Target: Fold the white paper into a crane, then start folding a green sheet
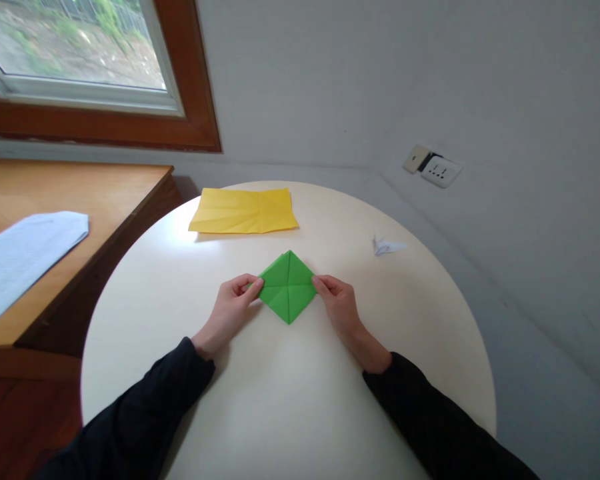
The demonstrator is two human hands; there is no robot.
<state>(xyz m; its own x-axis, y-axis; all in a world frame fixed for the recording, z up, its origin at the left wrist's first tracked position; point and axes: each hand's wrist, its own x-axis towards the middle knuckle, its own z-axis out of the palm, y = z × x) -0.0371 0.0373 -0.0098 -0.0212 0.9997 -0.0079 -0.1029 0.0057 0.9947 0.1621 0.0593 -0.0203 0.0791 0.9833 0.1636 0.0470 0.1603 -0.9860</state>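
Note:
A folded green sheet of origami paper [289,287], diamond-shaped with creases crossing at its middle, is stretched between my two hands over the round table. My left hand [235,303] pinches its left corner between thumb and fingers. At the opposite corner, my right hand [341,305] grips the paper the same way. The diamond's top and bottom points are free, and near the top left edge a second layer peeks out. Whether the paper touches the tabletop I cannot tell.
Beyond my hands, a creased yellow sheet [245,211] lies on the white round table [290,413]. A small folded white paper piece [388,246] rests at the right. To the left stands a wooden desk [130,180] with white papers [35,260]. A wall with sockets [441,171] borders the right.

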